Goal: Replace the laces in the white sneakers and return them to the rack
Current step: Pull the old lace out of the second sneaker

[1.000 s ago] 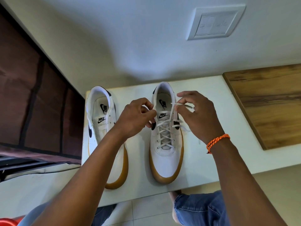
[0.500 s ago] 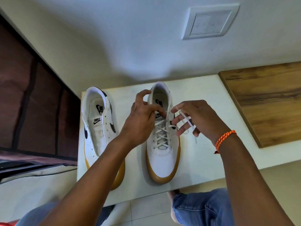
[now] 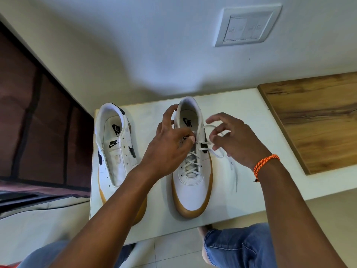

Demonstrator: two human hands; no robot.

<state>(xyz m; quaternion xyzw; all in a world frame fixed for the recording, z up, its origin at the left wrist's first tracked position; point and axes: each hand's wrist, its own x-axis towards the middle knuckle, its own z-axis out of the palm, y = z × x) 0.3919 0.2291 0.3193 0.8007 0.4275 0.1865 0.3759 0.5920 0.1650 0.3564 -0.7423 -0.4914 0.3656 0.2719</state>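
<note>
Two white sneakers with tan soles stand side by side on a white table [image 3: 241,196], toes toward me. The left sneaker [image 3: 116,149] has bare eyelets and no lace. The right sneaker [image 3: 191,180] carries a white lace [image 3: 190,163] crossed through its eyelets. My left hand [image 3: 170,146] rests over the tongue of the right sneaker, thumb and forefinger pinched at the top eyelets. My right hand [image 3: 233,140] hovers just right of the shoe with the loose lace end [image 3: 218,152] looped around its fingers; the tail trails down onto the table.
A wooden board [image 3: 316,120] lies on the table at the right. A white wall with a switch plate [image 3: 247,28] rises behind. A dark brown panel [image 3: 38,132] stands at the left. My knees in blue jeans [image 3: 239,246] sit below the table's front edge.
Both hands have moved up along the right sneaker. My right hand's fingers have spread and the lace end now hangs in a loop with its tail on the table.
</note>
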